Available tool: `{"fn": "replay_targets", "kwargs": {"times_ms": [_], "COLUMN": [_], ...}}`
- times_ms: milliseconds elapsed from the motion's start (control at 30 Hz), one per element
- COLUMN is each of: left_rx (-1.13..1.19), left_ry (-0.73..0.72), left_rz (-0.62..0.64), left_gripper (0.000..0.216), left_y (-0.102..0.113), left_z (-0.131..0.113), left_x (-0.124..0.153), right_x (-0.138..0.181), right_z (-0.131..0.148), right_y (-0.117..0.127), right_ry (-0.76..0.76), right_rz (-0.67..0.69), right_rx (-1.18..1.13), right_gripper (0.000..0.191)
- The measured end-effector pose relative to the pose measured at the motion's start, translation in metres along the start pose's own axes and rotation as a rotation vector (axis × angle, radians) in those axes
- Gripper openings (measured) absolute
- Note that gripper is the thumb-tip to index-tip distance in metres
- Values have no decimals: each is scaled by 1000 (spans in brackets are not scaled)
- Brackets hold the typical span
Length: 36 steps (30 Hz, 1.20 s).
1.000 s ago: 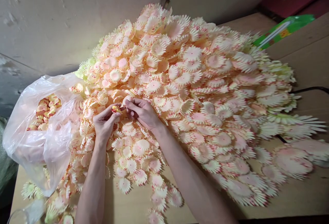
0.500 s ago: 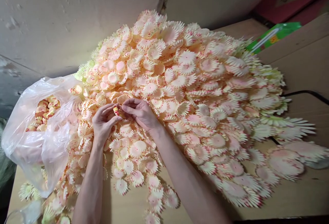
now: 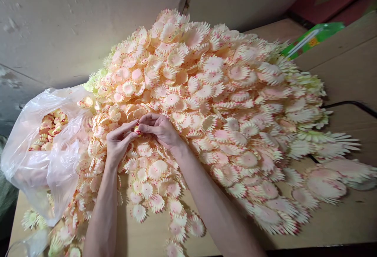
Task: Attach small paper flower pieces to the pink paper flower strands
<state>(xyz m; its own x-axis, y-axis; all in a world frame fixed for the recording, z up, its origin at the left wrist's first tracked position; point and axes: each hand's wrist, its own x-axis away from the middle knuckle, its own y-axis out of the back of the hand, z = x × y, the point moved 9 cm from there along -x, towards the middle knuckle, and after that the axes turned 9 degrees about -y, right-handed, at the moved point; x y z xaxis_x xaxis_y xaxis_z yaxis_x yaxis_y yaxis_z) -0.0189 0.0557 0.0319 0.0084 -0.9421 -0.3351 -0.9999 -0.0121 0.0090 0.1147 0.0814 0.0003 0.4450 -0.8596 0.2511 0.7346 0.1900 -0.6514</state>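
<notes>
A big heap of pale pink and cream artificial flower heads (image 3: 212, 92) covers the wooden table (image 3: 347, 217). My left hand (image 3: 118, 143) and my right hand (image 3: 159, 129) meet at the heap's near left side. Both pinch one small yellow and red flower piece (image 3: 137, 130) between their fingertips, and that piece is mostly hidden by the fingers. Loose flower heads (image 3: 156, 170) lie right under my wrists.
A clear plastic bag (image 3: 44, 155) holding small yellow and red flower centres lies at the left. A green packet (image 3: 312, 39) rests at the far right by the wall. A black cable (image 3: 353, 104) crosses the table at the right. A grey wall stands behind.
My fingertips have closed tighter round the small piece, which shows less than before. The view has shifted slightly; the heap has not moved.
</notes>
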Motion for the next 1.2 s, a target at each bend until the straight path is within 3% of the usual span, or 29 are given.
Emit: {"fn": "replay_targets", "kwargs": {"times_ms": [133, 433, 1200], "left_rx": [-6, 12, -2], "left_ry": [46, -28, -56], "left_rz": [-15, 75, 57], "left_gripper": [33, 31, 28], "left_y": [3, -6, -3], "left_z": [7, -4, -5], "left_x": [4, -1, -3], "right_x": [1, 2, 4], "right_z": [1, 1, 3], "right_y": [0, 0, -1], "right_ry": [0, -8, -5], "right_rz": [-7, -4, 25], "right_rx": [-12, -33, 2], "right_gripper": [31, 29, 24]}}
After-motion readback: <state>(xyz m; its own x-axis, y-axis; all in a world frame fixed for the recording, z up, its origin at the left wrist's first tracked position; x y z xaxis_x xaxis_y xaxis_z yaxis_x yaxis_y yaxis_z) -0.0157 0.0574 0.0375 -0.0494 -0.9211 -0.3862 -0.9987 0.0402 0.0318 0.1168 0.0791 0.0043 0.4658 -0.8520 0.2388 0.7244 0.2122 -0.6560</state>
